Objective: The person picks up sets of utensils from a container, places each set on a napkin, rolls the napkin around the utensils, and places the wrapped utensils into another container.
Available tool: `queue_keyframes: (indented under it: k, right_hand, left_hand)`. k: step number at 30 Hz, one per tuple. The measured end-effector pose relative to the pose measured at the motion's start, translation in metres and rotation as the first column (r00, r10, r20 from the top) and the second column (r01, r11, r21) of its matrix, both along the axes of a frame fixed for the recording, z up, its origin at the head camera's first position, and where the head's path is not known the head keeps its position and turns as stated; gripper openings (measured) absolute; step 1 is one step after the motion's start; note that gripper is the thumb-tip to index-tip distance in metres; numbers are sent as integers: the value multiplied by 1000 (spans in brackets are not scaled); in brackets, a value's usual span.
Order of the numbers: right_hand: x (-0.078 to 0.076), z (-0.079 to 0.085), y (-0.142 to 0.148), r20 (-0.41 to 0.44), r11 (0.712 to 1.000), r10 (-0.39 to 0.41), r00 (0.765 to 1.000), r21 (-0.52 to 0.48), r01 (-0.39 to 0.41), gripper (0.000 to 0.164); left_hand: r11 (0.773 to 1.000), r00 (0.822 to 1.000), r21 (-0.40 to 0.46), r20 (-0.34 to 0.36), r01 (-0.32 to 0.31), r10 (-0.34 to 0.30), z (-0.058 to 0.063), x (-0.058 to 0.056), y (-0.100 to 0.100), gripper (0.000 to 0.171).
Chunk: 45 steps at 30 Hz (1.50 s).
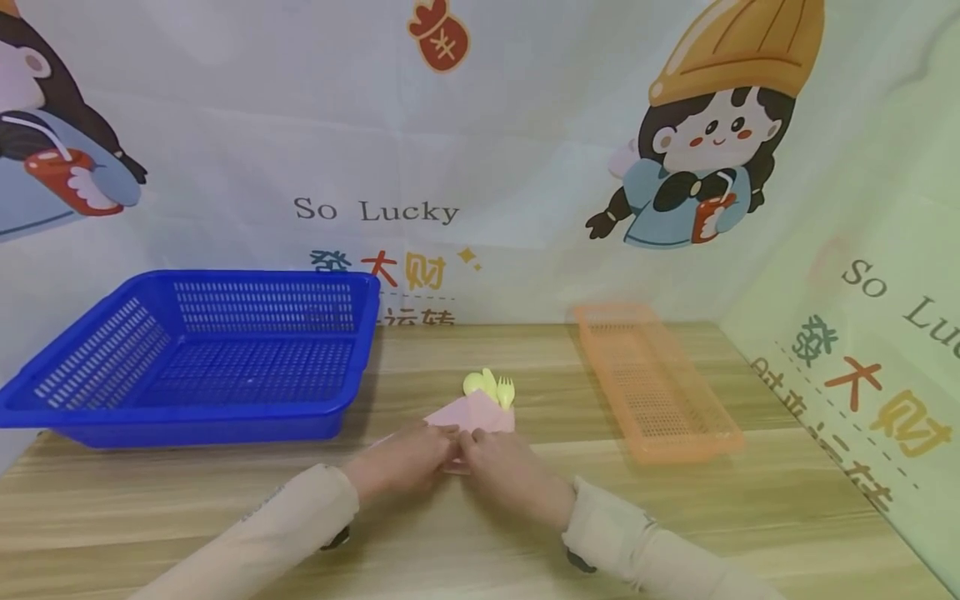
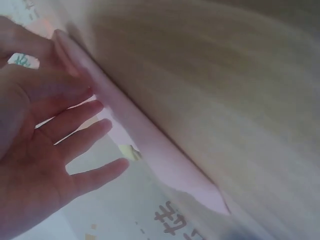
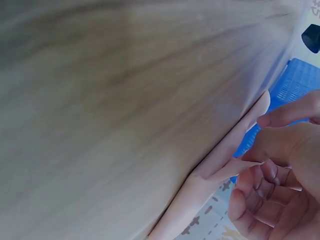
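A pink napkin (image 1: 472,414) lies folded on the table, with a yellow spoon (image 1: 473,383), a yellow fork (image 1: 506,392) and a yellow piece, perhaps a knife (image 1: 490,382), sticking out of its far side. At the near edge, my left hand (image 1: 412,457) pinches the napkin (image 2: 145,135) between thumb and forefinger, its other fingers spread. Close beside it, my right hand (image 1: 510,471) pinches a raised flap of the napkin (image 3: 220,172) between thumb and finger, the remaining fingers curled. Both hands partly hide the napkin in the head view.
To the left stands a large blue basket (image 1: 352,408) with slotted walls. A shallow orange basket (image 1: 637,450) sits at the right. Behind the wooden table (image 1: 465,550) hangs a printed white cloth (image 1: 525,167), which also runs along the right side.
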State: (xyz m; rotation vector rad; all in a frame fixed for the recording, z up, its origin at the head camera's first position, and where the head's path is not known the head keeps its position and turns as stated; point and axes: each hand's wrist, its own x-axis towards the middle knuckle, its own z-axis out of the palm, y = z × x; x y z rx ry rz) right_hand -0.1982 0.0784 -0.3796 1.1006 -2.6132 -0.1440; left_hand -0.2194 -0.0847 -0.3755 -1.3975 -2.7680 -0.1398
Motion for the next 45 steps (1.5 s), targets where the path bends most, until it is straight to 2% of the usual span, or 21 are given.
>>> queue_keyframes:
  k: [3, 6, 12, 15, 17, 19, 23, 25, 28, 34, 37, 42, 45]
  right_hand:
    - [-1, -2, -1, 3, 1000, 4, 1000, -20, -4, 22]
    - [-2, -4, -1, -3, 999, 5, 1000, -32, -5, 21]
    - [-4, -3, 0, 21, 998, 17, 1000, -64, -16, 17]
    - [-5, -1, 1, 47, 995, 49, 998, -84, -45, 15]
    - [-5, 0, 3, 76, 992, 80, 994, -103, -72, 13]
    - [-5, 1, 5, 111, 988, 107, 988, -120, -94, 13]
    - [-5, 0, 13, 206, 980, 131, 970, -173, -96, 13]
    - [-5, 0, 16, 246, 976, 134, 960, -201, -85, 15]
    - [-3, 2, 21, 276, 974, 141, 951, -209, -83, 18]
    - [2, 3, 29, 251, 984, 149, 957, -134, -119, 20]
    - [5, 5, 33, 237, 989, 145, 961, -60, -135, 23]
    - [15, 7, 39, 181, 982, 115, 977, 129, -139, 34]
    - [18, 6, 41, 164, 976, 108, 981, 168, -136, 37]
  left_hand:
    - [998, 998, 57, 55, 14, -17, 0, -3, 0, 23]
    - [999, 997, 51, 83, 4, -8, 0, -5, 0, 24]
    - [1000, 998, 6, 63, 0, -1, 2, -5, 1, 25]
    - [1000, 1000, -7, 25, 11, -11, 2, -3, 2, 23]
    - [999, 1000, -39, -17, -18, 17, 3, 1, 3, 21]
    - [993, 996, -95, -61, -72, 66, 5, 9, 6, 23]
    - [967, 983, -198, -122, -161, 139, 10, 31, 16, 34]
    - [961, 982, -216, -118, -171, 149, 13, 39, 20, 39]
    - [958, 983, -232, -109, -169, 147, 12, 44, 22, 43]
    - [948, 987, -276, -72, -159, 144, 6, 47, 20, 46]
    - [945, 987, -284, -44, -162, 156, 5, 48, 20, 50]
    - [937, 979, -291, 9, -191, 203, 4, 49, 22, 55]
    - [928, 970, -300, 32, -219, 240, 3, 51, 23, 56]
